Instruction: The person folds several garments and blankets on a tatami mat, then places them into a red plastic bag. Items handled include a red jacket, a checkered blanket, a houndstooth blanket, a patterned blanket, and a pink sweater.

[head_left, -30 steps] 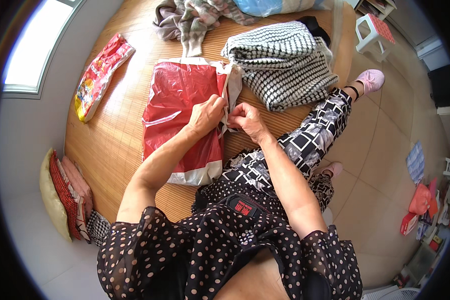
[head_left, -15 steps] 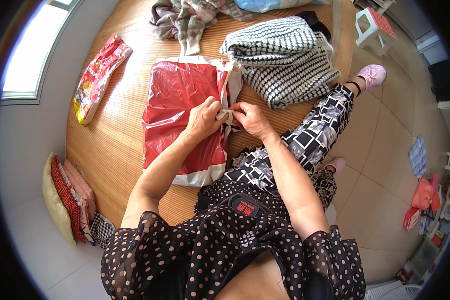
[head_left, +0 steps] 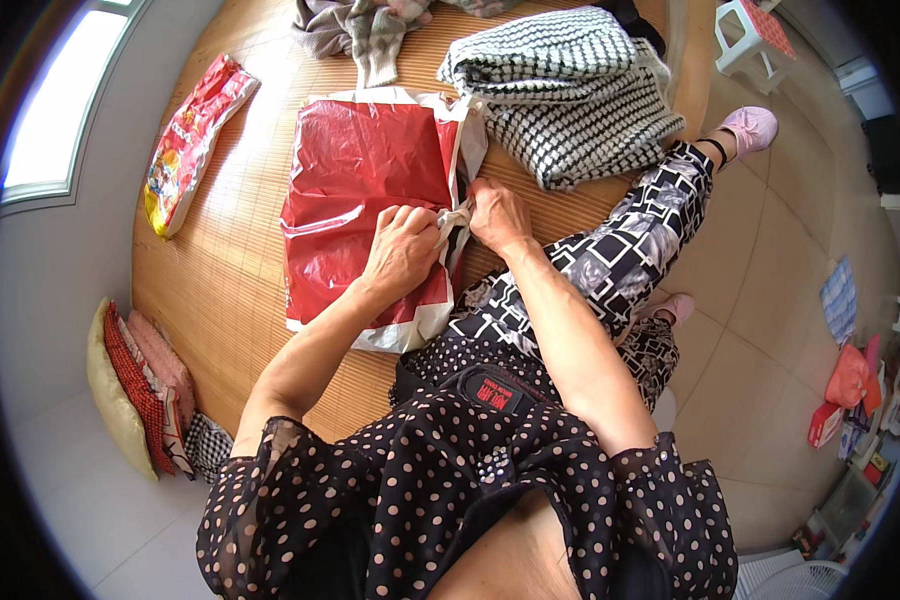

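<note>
A red and white plastic bag [head_left: 365,155], full and flat-topped, lies on the wooden slatted mat [head_left: 240,330] in front of me. Its white handles are twisted into a knot at the right side. My left hand [head_left: 406,245] rests over the bag, its fingers closed on the handle at the left of the knot. On the knot's other side my right hand [head_left: 500,212] grips the second handle end, fingers curled. The ends inside both fists are mostly hidden. Beyond my right hand sits a folded black-and-white knitted blanket [head_left: 570,110].
A crumpled red and yellow packet [head_left: 192,140] lies at the left. Grey knitted clothing [head_left: 370,45] is at the far edge. Cushions [head_left: 135,390] lean by the wall at lower left. A white stool with a red top [head_left: 755,45] stands on the tiled floor at right.
My hands have gone from pinching the handle ends close together to fuller grips, with the right hand turned and slightly higher. The knot looks tighter. The whole view has shifted slightly.
</note>
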Available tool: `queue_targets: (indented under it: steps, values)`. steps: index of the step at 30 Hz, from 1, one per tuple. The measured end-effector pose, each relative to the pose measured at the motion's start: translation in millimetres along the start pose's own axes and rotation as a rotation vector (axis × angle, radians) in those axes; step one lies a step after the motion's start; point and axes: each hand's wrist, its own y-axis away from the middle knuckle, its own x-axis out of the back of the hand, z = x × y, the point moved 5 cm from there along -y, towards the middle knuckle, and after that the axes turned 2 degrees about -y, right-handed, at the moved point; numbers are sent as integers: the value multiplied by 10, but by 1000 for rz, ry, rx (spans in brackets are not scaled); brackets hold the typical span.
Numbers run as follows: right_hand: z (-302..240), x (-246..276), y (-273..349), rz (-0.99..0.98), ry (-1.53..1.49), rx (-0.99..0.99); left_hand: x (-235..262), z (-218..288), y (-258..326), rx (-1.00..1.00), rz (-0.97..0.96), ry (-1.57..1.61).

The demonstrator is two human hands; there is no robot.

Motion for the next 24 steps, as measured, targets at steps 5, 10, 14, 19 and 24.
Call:
queue_targets:
  steps: [5,10,14,19,24]
  values:
    - [558,116,-118,155,-307,-263,309,-118,-58,27,17,113]
    - [298,277,23,214,-399,-147,-146,-248,-881,-52,79,-47]
    - [504,374,178,231,-790,-361,-514,-430,-832,-38,-48,-103]
    - [509,524,275,239,-937,-436,-255,-788,-380,98,-153,-199]
    - [431,569,320,218,-959,-462,176,-1571,818,425,-224,-368]
